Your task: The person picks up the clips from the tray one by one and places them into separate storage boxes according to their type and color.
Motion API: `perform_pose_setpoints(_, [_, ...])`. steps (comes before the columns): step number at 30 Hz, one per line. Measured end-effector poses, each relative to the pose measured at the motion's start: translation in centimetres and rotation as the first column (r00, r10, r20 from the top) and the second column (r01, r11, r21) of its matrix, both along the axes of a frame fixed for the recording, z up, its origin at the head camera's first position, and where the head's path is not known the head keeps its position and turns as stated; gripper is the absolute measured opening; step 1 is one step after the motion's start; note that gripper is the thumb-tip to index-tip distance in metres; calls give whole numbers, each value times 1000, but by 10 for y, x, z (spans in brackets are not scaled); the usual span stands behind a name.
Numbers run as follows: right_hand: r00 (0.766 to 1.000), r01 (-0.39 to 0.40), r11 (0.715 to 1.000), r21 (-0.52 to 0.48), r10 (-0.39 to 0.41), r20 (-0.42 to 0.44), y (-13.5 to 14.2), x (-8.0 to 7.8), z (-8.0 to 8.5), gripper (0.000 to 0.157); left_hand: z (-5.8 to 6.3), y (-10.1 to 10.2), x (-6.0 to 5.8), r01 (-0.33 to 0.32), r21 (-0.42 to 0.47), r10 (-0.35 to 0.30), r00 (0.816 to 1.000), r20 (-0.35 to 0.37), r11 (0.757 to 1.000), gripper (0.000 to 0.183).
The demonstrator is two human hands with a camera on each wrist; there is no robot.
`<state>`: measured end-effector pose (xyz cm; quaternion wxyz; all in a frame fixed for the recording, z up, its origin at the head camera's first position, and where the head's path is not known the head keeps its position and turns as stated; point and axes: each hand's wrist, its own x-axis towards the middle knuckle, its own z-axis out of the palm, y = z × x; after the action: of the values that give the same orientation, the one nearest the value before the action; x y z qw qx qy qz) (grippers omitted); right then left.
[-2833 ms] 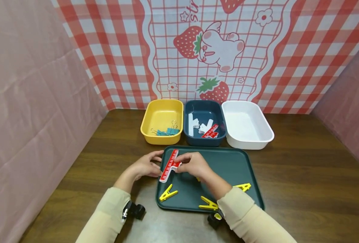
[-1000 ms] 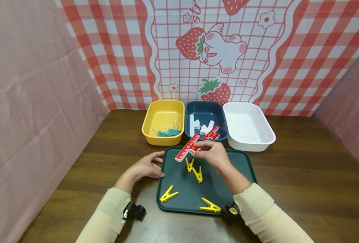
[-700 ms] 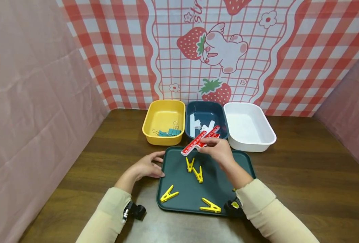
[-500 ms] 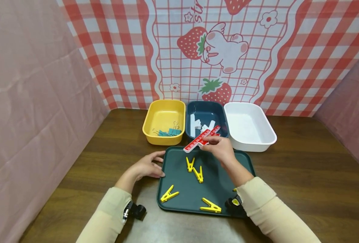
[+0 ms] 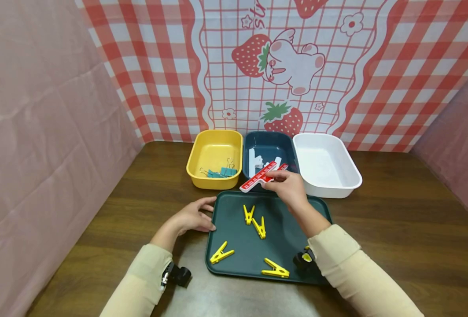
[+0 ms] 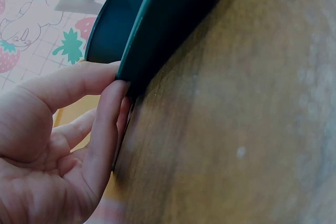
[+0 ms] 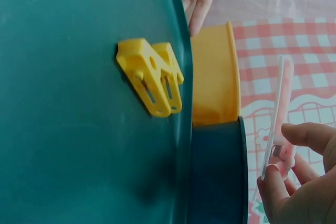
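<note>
1. Left hand [image 5: 194, 215] at the green tray's [image 5: 234, 226] 9 o'clock: fingers loosely curved, thumb apart, tips touching the rim.
2. White-edged red T-shaped clip [image 5: 259, 177], bar patterned with white marks, tilted from 8 to 2 o'clock above the navy bin's [image 5: 269, 141] 6 o'clock rim.
3. Right hand [image 5: 289, 187]: thumb and fingers nearly together, pinching the clip.

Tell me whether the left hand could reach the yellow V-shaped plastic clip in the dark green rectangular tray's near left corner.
Probably yes: the left hand touches the tray's left rim, and only that low rim stands between it and the clip.
</note>
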<state>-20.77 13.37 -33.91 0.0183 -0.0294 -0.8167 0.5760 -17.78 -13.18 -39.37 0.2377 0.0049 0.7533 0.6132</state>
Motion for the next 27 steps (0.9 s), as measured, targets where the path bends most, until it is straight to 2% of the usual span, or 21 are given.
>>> perform_pose_setpoints(5, [1000,27,1000,12,-27,-9,1,-10,0,36,0,0,0,3,3,-3,1000,5,1000,86])
perform_pose_setpoints(11, [997,80,994,72,-78,-24,3,-25,-1,34,-1,0,0,2,-4,-2,1000,7,1000,86])
perform_pose_setpoints(18, [990,134,982,130,-138,18,5,-39,-4,31,0,-1,0,6,-3,-6,1000,8,1000,85])
perform_pose_setpoints(27, [982,185,958,220,-190,-1,8,-55,-8,30,-1,-2,-1,3,8,-3,1000,5,1000,85])
